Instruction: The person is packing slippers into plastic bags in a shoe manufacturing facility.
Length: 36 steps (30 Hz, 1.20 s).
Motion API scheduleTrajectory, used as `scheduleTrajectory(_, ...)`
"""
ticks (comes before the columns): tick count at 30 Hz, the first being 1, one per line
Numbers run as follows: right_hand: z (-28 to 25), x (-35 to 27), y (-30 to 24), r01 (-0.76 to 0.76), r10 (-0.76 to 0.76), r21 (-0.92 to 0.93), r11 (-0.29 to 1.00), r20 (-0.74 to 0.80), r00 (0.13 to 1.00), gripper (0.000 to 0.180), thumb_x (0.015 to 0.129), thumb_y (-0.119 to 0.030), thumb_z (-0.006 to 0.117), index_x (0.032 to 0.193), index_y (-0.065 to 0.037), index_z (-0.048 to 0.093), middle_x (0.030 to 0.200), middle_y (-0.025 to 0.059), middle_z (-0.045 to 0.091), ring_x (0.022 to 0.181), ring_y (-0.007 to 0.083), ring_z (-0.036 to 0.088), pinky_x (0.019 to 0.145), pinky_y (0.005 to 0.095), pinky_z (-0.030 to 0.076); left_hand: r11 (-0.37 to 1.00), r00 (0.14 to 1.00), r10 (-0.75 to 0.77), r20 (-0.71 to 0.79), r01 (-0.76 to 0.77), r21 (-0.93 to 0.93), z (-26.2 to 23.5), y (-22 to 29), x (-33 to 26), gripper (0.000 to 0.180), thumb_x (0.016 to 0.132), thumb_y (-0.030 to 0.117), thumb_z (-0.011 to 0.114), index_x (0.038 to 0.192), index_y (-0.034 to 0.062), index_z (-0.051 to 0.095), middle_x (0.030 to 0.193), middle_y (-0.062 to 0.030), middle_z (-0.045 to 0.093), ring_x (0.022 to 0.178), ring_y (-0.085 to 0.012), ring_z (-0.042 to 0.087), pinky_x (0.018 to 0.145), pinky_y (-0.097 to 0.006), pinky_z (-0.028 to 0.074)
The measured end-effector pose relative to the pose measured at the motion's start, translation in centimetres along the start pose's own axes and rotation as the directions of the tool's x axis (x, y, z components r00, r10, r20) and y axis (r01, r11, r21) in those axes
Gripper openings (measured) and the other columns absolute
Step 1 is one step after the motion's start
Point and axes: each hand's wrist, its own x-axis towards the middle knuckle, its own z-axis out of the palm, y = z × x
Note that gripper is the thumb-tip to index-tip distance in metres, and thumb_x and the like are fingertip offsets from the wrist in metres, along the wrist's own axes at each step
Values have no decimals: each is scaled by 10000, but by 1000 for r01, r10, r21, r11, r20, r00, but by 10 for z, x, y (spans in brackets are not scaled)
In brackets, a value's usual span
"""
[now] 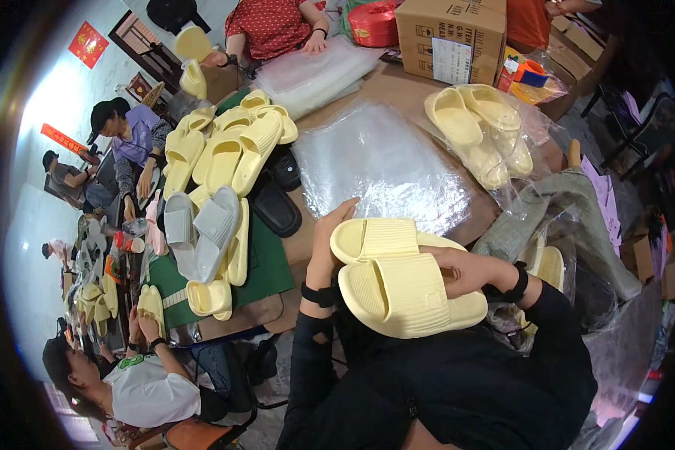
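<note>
- A pair of pale yellow slide sandals (397,281) was held close above the person's lap, one stacked partly over the other, at the near edge of the table (397,82).
- The left hand (328,232) was pressed against the left end of the upper sandal, its fingers raised along the sandal's edge; a full clasp could not be made out.
- The right hand (465,271) was wrapped over the pair from the right, with the fingers curled across the lower sandal's strap (a firm grasp on the sandals).
- A stack of clear plastic bags (382,169) was seen lying flat on the table just beyond the hands.
- Another yellow pair, already bagged (481,127), was lying further right, near a cardboard box (448,30).
- A heap of yellow, grey and black sandals (225,172) was spread on a green mat (266,262) to the left.
- Other people were seated around the table, well apart from the held pair.
</note>
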Motion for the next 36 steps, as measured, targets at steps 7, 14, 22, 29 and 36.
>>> scheduleTrajectory(7, 4, 0, -2, -78, 81, 107, 991, -21, 997, 530, 772, -65, 590, 1276, -18, 432, 1365, 125, 357, 1260, 225, 342, 1032, 333, 289, 977, 987, 15, 158, 19, -215, 19, -10, 8, 259, 897, 183, 490, 1105, 65, 589, 951, -167, 643, 853, -293, 630, 727, -314, 484)
scheduleTrajectory(14, 6, -6, 6, -99, 115, 152, 983, -101, 988, 490, 800, -90, 576, 1264, -8, 441, 1303, 114, 431, 1218, 202, 385, 1009, 325, 316, 984, 976, 139, -169, -155, -84, 34, -19, 8, 265, 885, 124, 511, 1119, 19, 576, 997, -203, 618, 895, -320, 602, 772, -355, 474)
scheduleTrajectory(22, -12, -6, 27, -502, 235, -608, 615, -466, 853, 231, 767, -213, 582, 719, 13, 567, 847, 157, 485, 818, 318, 494, 726, 383, 428, 979, 950, 202, -239, -196, 47, 24, 8, -1, 261, 870, 91, 489, 1103, 26, 584, 1027, -197, 607, 976, -324, 567, 835, -381, 446)
scheduleTrajectory(29, -9, 4, 40, -436, -21, -873, 217, -451, 892, 207, 658, -207, 645, 792, -50, 630, 1010, 151, 544, 1073, 270, 474, 1020, 448, 253, 842, 881, 453, -141, -370, 393, 57, 35, -25, 315, 795, 114, 566, 1106, 148, 606, 1253, -131, 496, 1129, -361, 462, 944, -504, 337)
scheduleTrajectory(36, -48, 45, 100, -450, -289, -893, -23, -425, 858, 297, 703, -227, 582, 935, -43, 605, 1039, 207, 531, 1106, 342, 433, 1038, 506, 228, 897, 921, 388, 22, -383, 221, 52, 53, -39, 326, 856, 133, 521, 1172, 181, 583, 1321, -106, 440, 1231, -376, 354, 1008, -538, 229)
